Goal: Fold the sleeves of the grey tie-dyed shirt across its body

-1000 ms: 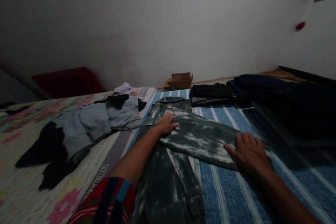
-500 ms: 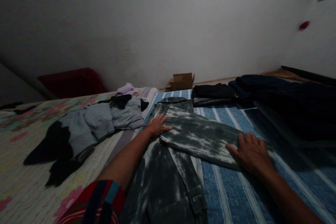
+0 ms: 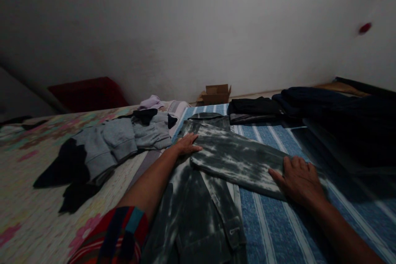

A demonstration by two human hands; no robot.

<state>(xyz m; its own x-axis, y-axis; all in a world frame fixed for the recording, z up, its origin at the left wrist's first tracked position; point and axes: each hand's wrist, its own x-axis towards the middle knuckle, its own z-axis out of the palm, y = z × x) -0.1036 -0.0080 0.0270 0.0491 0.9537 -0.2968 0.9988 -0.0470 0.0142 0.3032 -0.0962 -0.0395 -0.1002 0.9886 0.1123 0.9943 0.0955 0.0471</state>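
A dark grey-green tie-dye jacket (image 3: 198, 210) with pale blotches lies flat on a blue striped cloth (image 3: 262, 222). Its one sleeve (image 3: 232, 156) stretches out to the right across the cloth, while another sleeve with a buttoned cuff is folded down over the body. My left hand (image 3: 187, 144) lies flat at the shoulder end of the outstretched sleeve, fingers extended. Near the cuff end my right hand (image 3: 298, 179) presses down on the same sleeve, thumb apart from the fingers. The cuff is partly hidden under that hand.
Grey and black clothes (image 3: 120, 140) lie heaped on a flowered bedspread (image 3: 27, 206) to the left. Folded black clothes (image 3: 255, 107) and a dark pile (image 3: 349, 128) are at the right. An open cardboard box (image 3: 215, 95) stands by the wall, with a red object (image 3: 89, 95) farther left.
The whole view has shifted slightly, moving the scene a little to the right. Both hands stay on the sleeve in nearly the same places.
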